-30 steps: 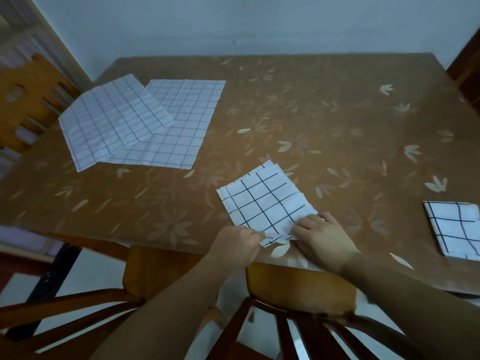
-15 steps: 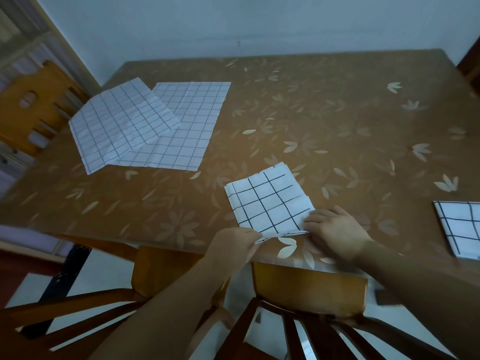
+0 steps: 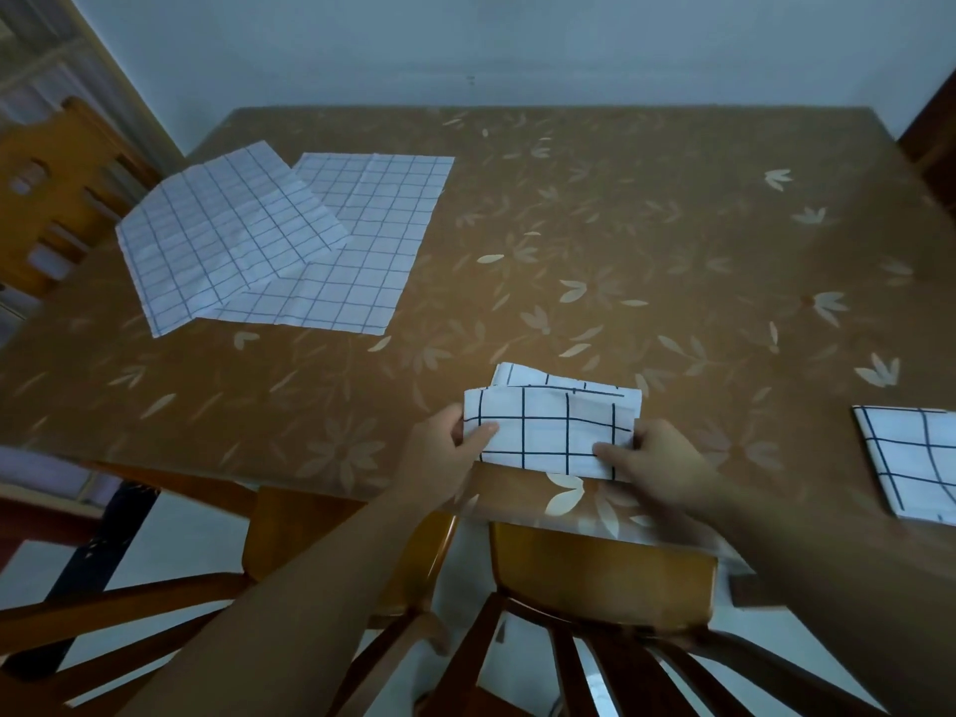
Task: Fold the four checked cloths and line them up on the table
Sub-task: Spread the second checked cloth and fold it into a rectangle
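Note:
A white cloth with a bold black check [image 3: 551, 424] lies near the table's front edge, its near half lifted and doubled over toward the far side. My left hand [image 3: 439, 455] pinches its left end and my right hand [image 3: 654, 460] pinches its right end. A folded cloth of the same check [image 3: 913, 460] rests at the right, partly cut off by the frame. At the far left two unfolded fine-checked cloths lie flat, one [image 3: 222, 232] overlapping the other [image 3: 362, 240].
The brown table [image 3: 621, 225] has a leaf pattern and reaches back to a pale wall. A wooden chair back [image 3: 600, 571] stands just under the front edge below my hands. Another wooden chair [image 3: 46, 183] stands at the far left.
Both hands have lifted the near edge of the bold-checked cloth and carried it away from me, folding the cloth in half; it now looks like a narrower strip.

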A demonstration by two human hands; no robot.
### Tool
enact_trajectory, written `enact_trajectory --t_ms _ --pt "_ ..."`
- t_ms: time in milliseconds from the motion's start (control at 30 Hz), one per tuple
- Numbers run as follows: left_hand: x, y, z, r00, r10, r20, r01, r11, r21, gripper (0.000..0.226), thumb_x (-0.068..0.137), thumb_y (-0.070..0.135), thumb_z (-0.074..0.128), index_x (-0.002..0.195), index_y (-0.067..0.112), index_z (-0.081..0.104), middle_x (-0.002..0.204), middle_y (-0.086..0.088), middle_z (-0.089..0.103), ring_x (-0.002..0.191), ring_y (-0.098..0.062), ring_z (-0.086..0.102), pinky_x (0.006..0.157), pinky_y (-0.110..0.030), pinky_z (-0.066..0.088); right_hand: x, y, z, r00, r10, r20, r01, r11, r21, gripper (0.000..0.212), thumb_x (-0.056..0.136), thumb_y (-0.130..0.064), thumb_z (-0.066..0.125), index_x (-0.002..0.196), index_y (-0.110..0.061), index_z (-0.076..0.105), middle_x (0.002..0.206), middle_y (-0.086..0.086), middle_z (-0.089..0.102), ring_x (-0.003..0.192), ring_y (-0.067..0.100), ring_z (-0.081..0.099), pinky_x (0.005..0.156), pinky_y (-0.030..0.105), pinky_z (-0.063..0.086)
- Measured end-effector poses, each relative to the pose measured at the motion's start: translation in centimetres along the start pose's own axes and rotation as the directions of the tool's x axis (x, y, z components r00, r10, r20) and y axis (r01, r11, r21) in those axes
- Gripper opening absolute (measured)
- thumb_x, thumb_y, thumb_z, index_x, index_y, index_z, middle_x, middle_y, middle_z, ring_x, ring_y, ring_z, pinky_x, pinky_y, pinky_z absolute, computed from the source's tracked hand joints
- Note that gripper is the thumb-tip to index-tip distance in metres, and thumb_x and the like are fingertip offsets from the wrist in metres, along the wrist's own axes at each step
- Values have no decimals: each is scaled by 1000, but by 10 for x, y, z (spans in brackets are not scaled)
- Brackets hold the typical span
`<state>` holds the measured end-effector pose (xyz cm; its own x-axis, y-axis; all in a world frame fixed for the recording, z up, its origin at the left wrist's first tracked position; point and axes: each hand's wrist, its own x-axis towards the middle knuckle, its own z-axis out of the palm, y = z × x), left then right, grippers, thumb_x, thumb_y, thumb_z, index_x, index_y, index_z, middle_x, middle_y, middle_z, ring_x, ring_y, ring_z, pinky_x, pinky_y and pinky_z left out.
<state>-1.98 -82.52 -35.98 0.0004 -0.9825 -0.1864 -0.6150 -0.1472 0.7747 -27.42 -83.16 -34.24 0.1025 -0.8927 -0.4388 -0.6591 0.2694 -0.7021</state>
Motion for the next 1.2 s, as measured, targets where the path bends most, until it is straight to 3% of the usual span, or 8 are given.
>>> enact_trajectory --t_ms 100,200,300,433,633,833,1000,1200 --pt "3 -3 -1 997 -14 74 13 1000 10 46 89 38 66 131 25 51 124 10 62 107 -10 60 73 -14 50 2 0 2 994 94 -59 -89 993 83 16 90 -24 61 89 -10 69 87 9 73 78 25 69 78 44 58" --pt "8 -1 -2 998 25 60 -31 995 92 41 91 25 64 130 23 52 118 7 63 97 -6 58 66 -8 42 3 1 2 978 170 -119 -155 980 123 26 87 -26 63 91 -1 70 88 16 72 81 32 69 78 48 57" --pt "16 1 0 999 40 31 -42 996 81 32 93 19 61 124 23 55 104 8 62 94 -9 59 63 -10 41 4 0 2 966 202 -159 -189 977 95 24 86 -24 61 86 -3 71 80 13 71 74 28 68 64 39 54" --pt "27 5 3 997 61 43 -65 994 92 29 94 20 59 123 24 55 98 10 60 89 -8 58 61 -12 42 7 1 3 955 206 -215 -213 977 -9 26 89 -22 57 75 0 63 64 6 59 57 18 53 47 26 38" --pt "35 4 5 995 31 96 -34 999 39 45 94 30 60 136 26 42 97 2 66 91 -13 64 77 -31 57 11 4 6 935 219 -279 -243 968 -55 28 90 -21 54 70 -2 58 61 7 57 57 21 52 49 28 38" --pt "39 2 2 991 52 126 -67 991 118 53 92 23 63 140 24 41 90 7 61 82 -8 58 64 -15 42 18 3 6 921 251 -299 -280 958 -58 30 89 -19 53 62 -5 53 58 7 54 54 22 50 46 26 35" --pt "42 3 7 992 84 99 -100 981 165 47 94 22 61 138 22 44 86 7 60 80 -9 57 62 -15 42 22 -1 6 908 261 -327 -310 945 -104 32 90 -20 51 60 -8 50 59 6 53 57 25 50 49 27 35" --pt "42 1 11 972 210 105 -235 869 435 44 98 28 51 140 26 40 115 1 59 105 -18 55 83 -31 47 20 0 13 906 177 -385 -315 890 -331 31 93 -26 44 63 -16 42 65 3 51 66 30 52 56 30 35"
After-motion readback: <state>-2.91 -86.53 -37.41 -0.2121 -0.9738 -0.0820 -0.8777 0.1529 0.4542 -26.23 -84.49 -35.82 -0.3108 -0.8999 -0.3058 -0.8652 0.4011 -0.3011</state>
